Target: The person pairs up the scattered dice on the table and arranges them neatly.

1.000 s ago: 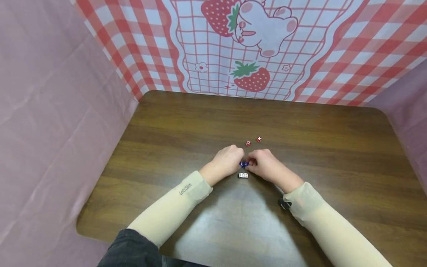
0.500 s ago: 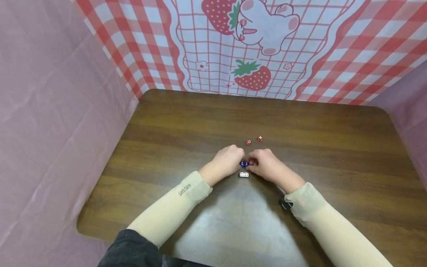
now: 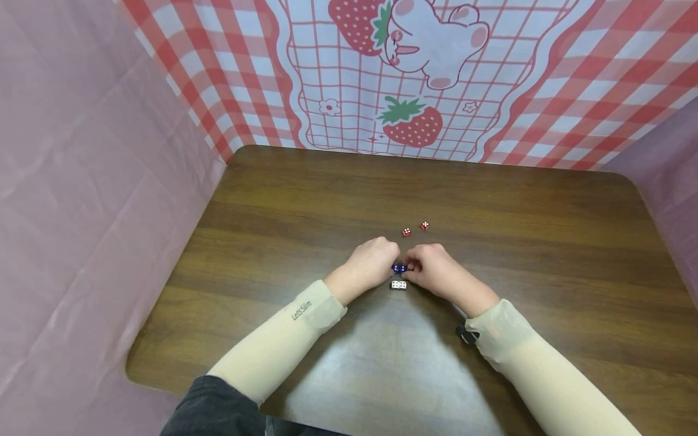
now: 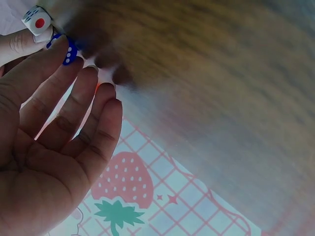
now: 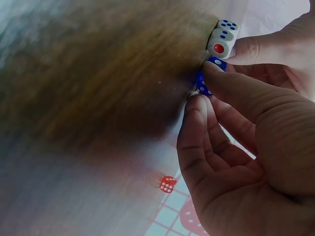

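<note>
Two blue dice [image 3: 399, 268] sit side by side on the table between the two hands. In the left wrist view the left hand [image 4: 64, 118] pinches a blue die [image 4: 70, 51] with thumb and index finger, the other fingers extended. The right hand [image 5: 241, 128] has its thumb and index finger on a blue die [image 5: 203, 84] from the other side. Just nearer the body, a pair of white dice [image 3: 398, 284] stands in contact, with red and blue pips showing on the white dice [image 5: 221, 42] in the right wrist view.
Beyond the hands lie two red dice, one at left [image 3: 406, 232] and one at right [image 3: 425, 226], slightly apart. The wooden table [image 3: 305, 194] meets a checked strawberry cloth [image 3: 245, 79] at the back. Pink cloth [image 3: 82, 181] hangs at the left.
The two blue dice, slightly apart a second ago, now appear closer together. Both hands keep nearly the same place; the head view has shifted slightly.
</note>
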The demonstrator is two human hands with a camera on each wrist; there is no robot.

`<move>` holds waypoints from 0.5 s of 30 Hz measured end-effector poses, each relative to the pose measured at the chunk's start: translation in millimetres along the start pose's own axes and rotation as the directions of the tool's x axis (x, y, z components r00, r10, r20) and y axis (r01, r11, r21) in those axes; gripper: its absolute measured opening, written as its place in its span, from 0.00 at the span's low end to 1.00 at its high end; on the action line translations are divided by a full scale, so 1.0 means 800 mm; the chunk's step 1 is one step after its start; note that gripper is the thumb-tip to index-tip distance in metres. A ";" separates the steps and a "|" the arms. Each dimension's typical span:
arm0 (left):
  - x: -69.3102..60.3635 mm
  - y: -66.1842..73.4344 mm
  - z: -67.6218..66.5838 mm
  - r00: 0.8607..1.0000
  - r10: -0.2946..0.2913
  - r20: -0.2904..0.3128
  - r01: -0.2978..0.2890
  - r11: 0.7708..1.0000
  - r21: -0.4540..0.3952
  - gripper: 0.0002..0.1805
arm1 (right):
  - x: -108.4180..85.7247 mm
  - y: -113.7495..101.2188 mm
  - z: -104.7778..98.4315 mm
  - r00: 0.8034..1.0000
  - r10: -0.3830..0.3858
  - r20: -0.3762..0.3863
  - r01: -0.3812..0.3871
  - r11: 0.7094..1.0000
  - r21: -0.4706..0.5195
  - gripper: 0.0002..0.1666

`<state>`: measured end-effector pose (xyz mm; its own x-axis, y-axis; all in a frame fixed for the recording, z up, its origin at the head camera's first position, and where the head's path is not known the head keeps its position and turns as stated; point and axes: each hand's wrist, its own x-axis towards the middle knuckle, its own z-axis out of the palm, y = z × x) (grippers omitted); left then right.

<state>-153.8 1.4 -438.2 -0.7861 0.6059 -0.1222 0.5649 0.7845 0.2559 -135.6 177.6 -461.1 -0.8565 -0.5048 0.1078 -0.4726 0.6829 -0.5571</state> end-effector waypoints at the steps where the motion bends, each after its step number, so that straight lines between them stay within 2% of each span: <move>1: 0.000 0.000 0.000 1.000 0.001 0.000 -0.001 1.000 -0.001 0.11 | 0.000 0.000 0.000 1.000 0.001 -0.001 -0.001 1.000 -0.001 0.09; 15: 0.000 0.000 0.001 1.000 -0.002 -0.009 0.002 1.000 -0.006 0.09 | -0.001 0.000 -0.001 1.000 -0.003 0.002 0.003 1.000 -0.008 0.09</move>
<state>-153.8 1.3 -438.7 -0.7893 0.6032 -0.1141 0.5620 0.7848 0.2612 -135.0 178.2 -460.7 -0.8548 -0.5076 0.1079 -0.4766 0.6858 -0.5500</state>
